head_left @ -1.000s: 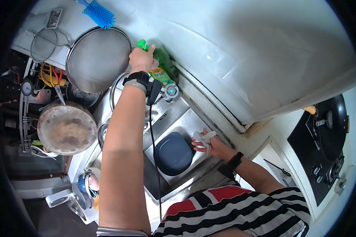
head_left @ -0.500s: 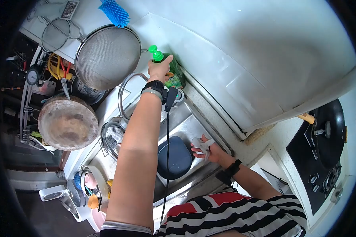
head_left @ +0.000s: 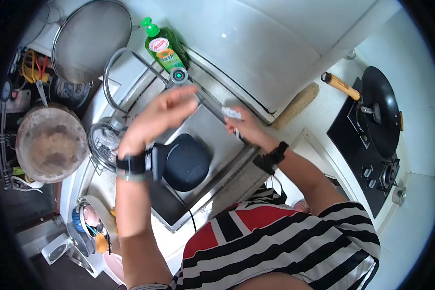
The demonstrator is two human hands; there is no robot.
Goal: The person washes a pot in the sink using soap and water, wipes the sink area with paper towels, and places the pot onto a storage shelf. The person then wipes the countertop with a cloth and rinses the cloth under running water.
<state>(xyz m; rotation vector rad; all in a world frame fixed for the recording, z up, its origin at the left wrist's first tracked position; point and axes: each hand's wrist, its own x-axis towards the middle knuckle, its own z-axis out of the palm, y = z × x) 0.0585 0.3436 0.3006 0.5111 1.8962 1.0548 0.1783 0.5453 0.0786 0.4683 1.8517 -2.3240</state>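
My left hand (head_left: 162, 116), blurred by motion, is over the sink (head_left: 217, 135) with its fingers stretched out and nothing in it. Below and to the right of it, a dark blue square container (head_left: 187, 162) sits in the sink. My right hand (head_left: 249, 128) is closed around a crumpled white cloth (head_left: 232, 113) near the sink's right side; part of the cloth is hidden by the fingers. A green pump bottle of dish soap (head_left: 164, 48) stands upright behind the sink, apart from both hands. The curved faucet (head_left: 107, 79) rises left of my left hand.
On the left are a large mesh strainer (head_left: 92, 41) and a round worn wooden board (head_left: 52, 142). A wire basket (head_left: 97, 147) stands beside the sink. At the right, a black wok (head_left: 382, 111) with a wooden handle rests on the stove (head_left: 353, 140).
My left hand has let go of the soap bottle and drawn back over the sink. My right hand has closed around the white cloth. The whole view has shifted.
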